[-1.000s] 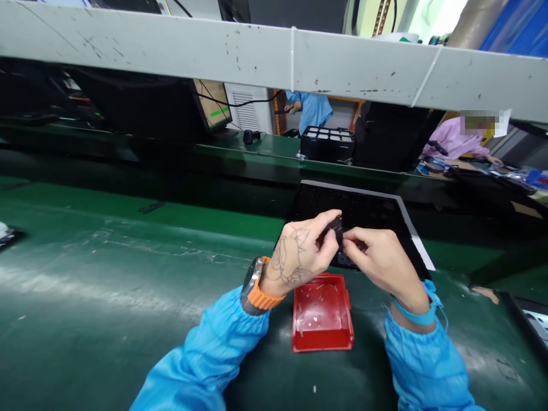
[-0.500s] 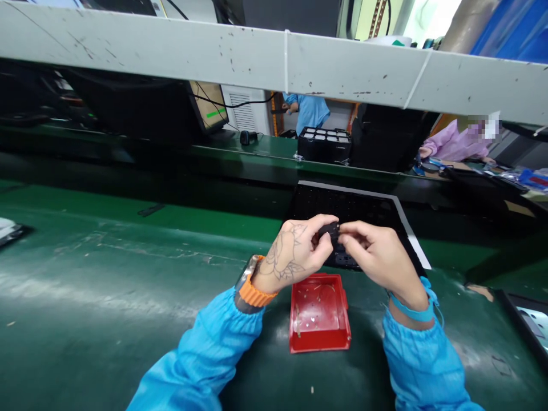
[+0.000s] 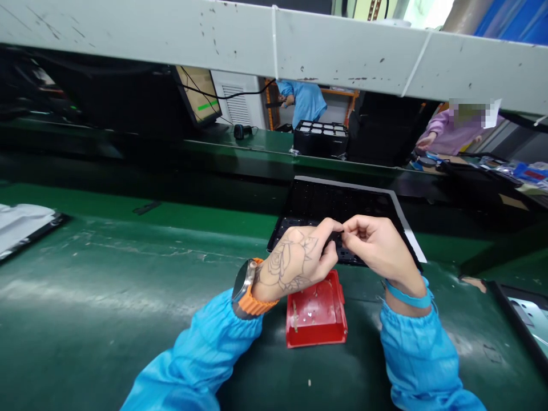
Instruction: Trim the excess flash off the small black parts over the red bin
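Head view: dark piece (image 3: 337, 236) between left hand (image 3: 295, 260), half-curled on it, and right hand (image 3: 381, 248), pinched closed, hold unclear.

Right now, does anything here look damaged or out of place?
A small pale scrap lies loose on the green bench, outside the red bin holding other bits. The grey beam above has dark scuffs, so it looks worn.

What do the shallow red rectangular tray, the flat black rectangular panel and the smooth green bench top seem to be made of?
Red tray: probably moulded plastic, semi-gloss, given its even colour and soft sheen.
Black panel: glossy, with bright specks; plastic, glass or coated metal, I can't tell.
Green bench top: perhaps rubber or vinyl sheet, satin, judging by its blurred highlight and scuffs.
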A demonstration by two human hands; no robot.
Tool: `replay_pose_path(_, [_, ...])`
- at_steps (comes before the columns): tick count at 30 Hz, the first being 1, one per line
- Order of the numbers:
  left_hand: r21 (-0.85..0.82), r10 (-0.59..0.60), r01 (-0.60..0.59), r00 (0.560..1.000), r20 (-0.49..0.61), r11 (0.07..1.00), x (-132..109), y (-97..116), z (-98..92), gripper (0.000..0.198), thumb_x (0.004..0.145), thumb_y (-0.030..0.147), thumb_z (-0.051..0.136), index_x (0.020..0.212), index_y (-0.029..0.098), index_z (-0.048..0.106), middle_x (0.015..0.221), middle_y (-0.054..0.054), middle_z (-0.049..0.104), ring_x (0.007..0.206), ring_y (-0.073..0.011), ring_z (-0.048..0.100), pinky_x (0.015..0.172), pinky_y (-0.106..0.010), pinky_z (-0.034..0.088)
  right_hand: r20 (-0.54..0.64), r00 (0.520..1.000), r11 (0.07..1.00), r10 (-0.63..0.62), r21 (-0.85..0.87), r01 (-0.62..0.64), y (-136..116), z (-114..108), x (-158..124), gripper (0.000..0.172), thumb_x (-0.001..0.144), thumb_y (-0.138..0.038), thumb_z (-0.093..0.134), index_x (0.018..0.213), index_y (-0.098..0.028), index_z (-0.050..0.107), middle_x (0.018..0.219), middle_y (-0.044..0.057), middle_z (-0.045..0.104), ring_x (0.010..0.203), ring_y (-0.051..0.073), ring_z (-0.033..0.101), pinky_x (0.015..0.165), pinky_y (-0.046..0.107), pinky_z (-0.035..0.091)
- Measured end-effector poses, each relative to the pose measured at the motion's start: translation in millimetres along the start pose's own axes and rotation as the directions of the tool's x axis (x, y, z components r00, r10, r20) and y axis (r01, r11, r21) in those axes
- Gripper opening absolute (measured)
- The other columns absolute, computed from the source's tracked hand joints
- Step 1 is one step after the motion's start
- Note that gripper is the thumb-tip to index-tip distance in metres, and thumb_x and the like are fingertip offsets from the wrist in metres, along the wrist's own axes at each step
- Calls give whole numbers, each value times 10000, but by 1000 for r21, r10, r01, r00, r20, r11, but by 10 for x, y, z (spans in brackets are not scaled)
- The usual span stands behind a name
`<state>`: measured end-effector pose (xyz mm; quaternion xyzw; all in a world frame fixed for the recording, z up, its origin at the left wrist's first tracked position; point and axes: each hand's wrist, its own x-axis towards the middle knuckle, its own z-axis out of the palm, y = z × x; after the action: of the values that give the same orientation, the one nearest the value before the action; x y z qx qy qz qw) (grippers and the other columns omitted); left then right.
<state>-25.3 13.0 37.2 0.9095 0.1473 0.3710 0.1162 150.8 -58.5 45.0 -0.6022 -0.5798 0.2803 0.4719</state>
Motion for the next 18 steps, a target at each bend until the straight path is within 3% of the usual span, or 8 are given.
replay_pose_path(5, [73, 77, -79, 997, 25, 994, -25, 15, 14, 242, 915, 156, 459, 1108, 134, 604, 683, 1, 610, 600, -151, 601, 594, -271, 462, 53, 998, 999, 14, 39, -16, -11, -12, 20, 122, 727, -242, 570, 683, -147, 632, 583, -38, 517, 542, 91, 410, 488, 212, 306])
replay_pose_path(9, [57, 74, -73, 997, -2, 996, -19, 26, 6, 242, 909, 139, 475, 1117, 131, 599, 685, 8, 606, 601, -139, 598, 586, -255, 455, -21, 999, 996, -50, 69, 52, 7, 34, 31, 104, 717, -225, 555, 668, -151, 610, 576, -43, 500, 545, 89, 391, 486, 211, 296])
replay_pose_path(18, [16, 39, -38, 999, -10, 999, 4, -17, -26, 252, 885, 142, 489, 1103, 116, 613, 624, 41, 544, 518, -112, 527, 524, -240, 389, -51, 993, 992, -109, -64, 106, -11, 94, -1, 102, 776, -198, 528, 724, -158, 607, 594, -53, 491, 545, 85, 384, 478, 211, 296])
